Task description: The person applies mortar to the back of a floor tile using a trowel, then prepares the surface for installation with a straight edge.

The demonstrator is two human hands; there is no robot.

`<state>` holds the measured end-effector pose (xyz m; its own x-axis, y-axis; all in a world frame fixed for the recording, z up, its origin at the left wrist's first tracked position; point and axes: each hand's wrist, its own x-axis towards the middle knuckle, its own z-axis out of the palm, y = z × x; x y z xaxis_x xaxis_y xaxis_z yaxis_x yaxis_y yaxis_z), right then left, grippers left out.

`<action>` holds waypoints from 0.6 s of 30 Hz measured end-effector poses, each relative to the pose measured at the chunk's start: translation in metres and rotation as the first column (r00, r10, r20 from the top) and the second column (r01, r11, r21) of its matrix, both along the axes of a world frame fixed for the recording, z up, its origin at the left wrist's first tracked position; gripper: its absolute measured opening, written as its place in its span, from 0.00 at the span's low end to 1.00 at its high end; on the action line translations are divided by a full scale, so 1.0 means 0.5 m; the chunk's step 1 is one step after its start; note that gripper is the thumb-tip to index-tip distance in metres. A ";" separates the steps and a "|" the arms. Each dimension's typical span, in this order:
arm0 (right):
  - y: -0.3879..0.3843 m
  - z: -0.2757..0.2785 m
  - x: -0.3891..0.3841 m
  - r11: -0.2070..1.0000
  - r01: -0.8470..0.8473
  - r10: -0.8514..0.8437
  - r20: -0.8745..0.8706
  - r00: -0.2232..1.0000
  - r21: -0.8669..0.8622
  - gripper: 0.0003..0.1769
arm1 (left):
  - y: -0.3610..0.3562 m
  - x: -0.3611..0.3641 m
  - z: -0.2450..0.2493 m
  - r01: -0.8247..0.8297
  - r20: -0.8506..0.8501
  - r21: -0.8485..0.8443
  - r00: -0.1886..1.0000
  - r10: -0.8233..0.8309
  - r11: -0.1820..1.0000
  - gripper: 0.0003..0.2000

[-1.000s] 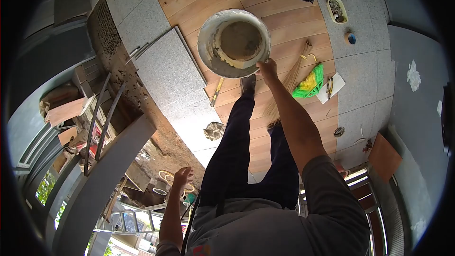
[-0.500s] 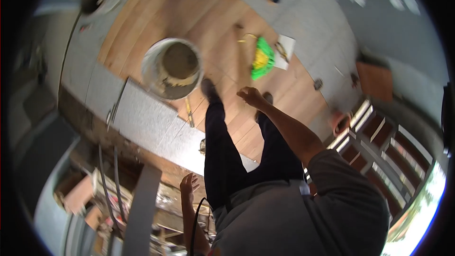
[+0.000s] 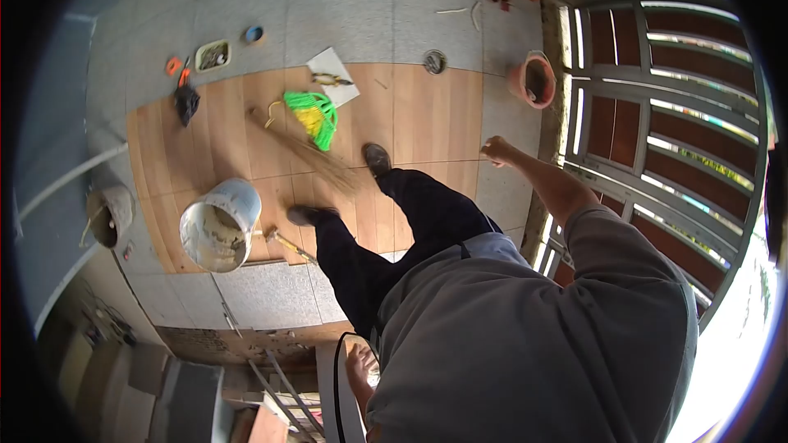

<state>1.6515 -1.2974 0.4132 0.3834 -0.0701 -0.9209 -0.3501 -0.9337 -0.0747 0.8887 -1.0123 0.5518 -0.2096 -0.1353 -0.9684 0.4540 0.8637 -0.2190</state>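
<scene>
Round reddish bucket (image 3: pixel 519 84) stands near the right fingers (image 3: pixel 495 148), loosely curled, empty; left fingers (image 3: pixel 358 356) loose, empty.

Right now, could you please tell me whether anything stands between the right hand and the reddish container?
Nothing visible does; between the right hand and the reddish container, only grey floor tiles show.

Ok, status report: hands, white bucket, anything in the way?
Left hand, right hand: nothing visible in either. White bucket on the wood-look tiles, untouched. Hammer close beside it, possibly in the way.
</scene>
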 end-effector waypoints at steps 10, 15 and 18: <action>-0.496 0.183 -0.145 0.958 0.186 -0.203 -0.057 0.978 -0.219 0.13 | 0.498 0.428 0.063 0.393 -0.141 0.709 0.893 -0.427 0.586 0.22; -0.622 0.226 -0.235 0.954 0.261 -0.281 -0.132 0.951 -0.149 0.16 | 0.466 0.702 0.102 0.288 0.057 0.832 0.806 -0.589 0.475 0.27; -0.689 0.195 -0.218 0.964 0.260 -0.263 -0.084 0.961 -0.050 0.15 | 0.361 0.628 -0.039 0.265 0.149 0.844 0.718 -0.680 0.465 0.25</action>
